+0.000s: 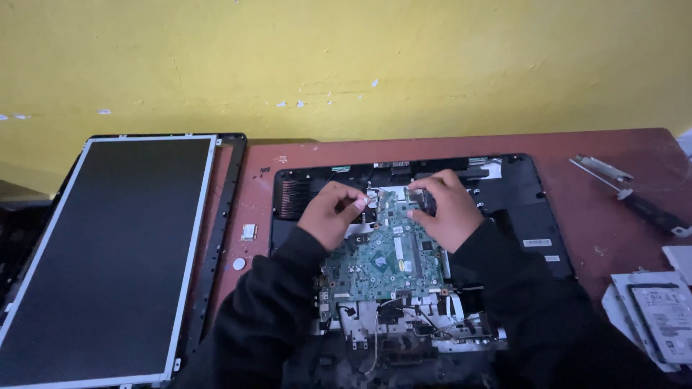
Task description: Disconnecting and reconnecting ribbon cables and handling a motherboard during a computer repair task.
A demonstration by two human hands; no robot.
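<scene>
Inside black laptop base (519,198): green motherboard (382,263) (long axis toward wall), both hands pinching its far edge.

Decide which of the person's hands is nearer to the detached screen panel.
Left. The left hand works at the green circuit board's far edge, on the screen panel's side; the right hand is farther off.

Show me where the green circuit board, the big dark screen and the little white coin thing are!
green circuit board (382,263), head view, middle of board.
screen panel (108,252), head view, dark glass centre.
white round disc (238,264), head view, its middle.
</scene>
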